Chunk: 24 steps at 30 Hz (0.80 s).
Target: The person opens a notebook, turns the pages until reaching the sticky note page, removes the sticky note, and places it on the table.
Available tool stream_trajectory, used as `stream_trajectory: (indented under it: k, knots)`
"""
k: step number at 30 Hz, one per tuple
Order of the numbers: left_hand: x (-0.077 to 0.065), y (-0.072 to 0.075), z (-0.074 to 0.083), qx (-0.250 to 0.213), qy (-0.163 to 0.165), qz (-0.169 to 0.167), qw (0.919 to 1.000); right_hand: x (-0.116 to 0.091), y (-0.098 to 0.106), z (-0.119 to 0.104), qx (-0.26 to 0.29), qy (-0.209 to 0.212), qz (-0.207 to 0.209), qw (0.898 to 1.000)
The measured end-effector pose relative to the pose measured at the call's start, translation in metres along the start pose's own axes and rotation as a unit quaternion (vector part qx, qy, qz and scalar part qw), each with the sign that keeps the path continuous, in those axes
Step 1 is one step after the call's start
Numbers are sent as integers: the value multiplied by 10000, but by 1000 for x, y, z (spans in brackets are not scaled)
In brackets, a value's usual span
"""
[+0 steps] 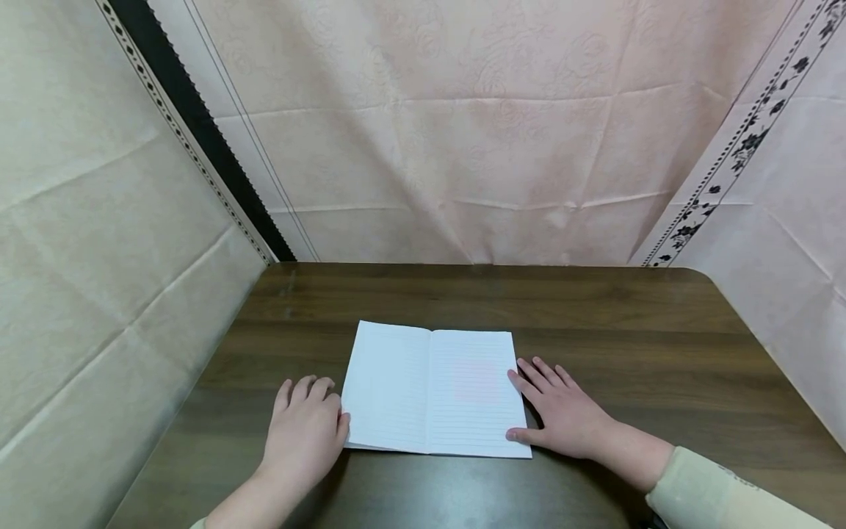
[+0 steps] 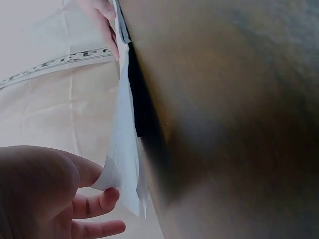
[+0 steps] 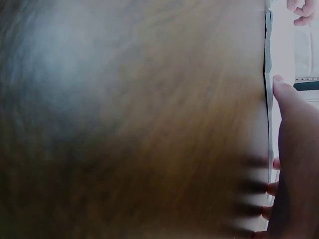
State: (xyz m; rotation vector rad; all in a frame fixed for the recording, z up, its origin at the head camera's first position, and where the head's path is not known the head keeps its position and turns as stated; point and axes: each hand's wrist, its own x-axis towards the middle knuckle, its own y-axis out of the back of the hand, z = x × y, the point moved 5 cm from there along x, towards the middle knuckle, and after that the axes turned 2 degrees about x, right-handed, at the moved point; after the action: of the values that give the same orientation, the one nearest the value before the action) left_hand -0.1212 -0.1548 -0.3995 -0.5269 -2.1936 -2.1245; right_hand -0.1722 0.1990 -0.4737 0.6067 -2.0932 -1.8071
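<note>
While my left grip (image 1: 305, 430) pinches the notebook (image 1: 429, 393) by its left edge, lower centre | my right grip (image 1: 562, 417) lies spread, touching its right edge

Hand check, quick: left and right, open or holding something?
Left hand: closed, pinching the notebook at its left edge.
Right hand: open, thumb resting on the right page.

Wood-grain table (image 1: 595, 316) before me, creased pale back cloth (image 1: 463, 147) beyond, left cloth (image 1: 99, 220) and right cloth (image 1: 793, 220) at my sides, black strip (image 1: 194, 121) leftward, flowered border (image 1: 748, 143) on my right
</note>
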Motion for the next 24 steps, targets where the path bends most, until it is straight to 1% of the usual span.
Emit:
stream_trajectory:
  k: [7,15,19,24]
  knots:
    - [1,-12,0,246,-76,-379,9989,1,3,1,-71,-28,-50,10000]
    - [2,-24,1,586,-167,-770,9952,1,4,1,-46,-17,-43,10000]
    - [3,-27,2,699,-171,-979,9926,1,3,1,-39,-26,-48,10000]
    - [3,-27,3,801,-165,-1126,9903,1,3,1,-30,-24,-48,10000]
